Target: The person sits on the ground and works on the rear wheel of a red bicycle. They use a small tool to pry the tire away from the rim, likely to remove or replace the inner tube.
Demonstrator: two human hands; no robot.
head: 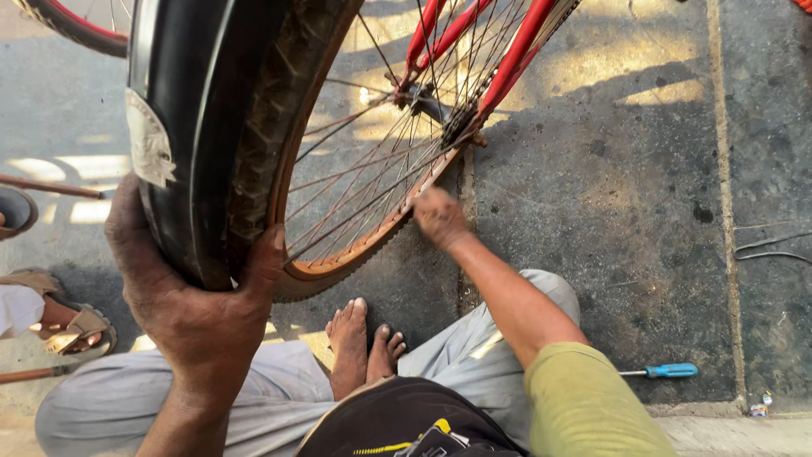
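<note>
**Steadying the bicycle wheel**

I am gripping the bicycle wheel (254, 144) with my left hand (190, 288), my fingers and thumb clamped around the black mudguard (182, 127) and the worn tyre (279, 93) at the wheel's lowest part, just above my knees. My right hand (438, 216) is reaching out to the far side of the rusty rim (355, 250), touching it where the spokes (364, 169) meet the metal; my fingers are curled together there, but I cannot tell whether they are pinching anything. The red frame (507, 59) is running up from the hub (423, 101). I am sitting on the concrete ground (609, 186) with my bare feet (364, 343) tucked under the wheel. A blue-handled screwdriver (664, 371) is lying on the ground near my right elbow. At the left edge another person's sandalled foot (72, 326) is resting on the ground.
</note>
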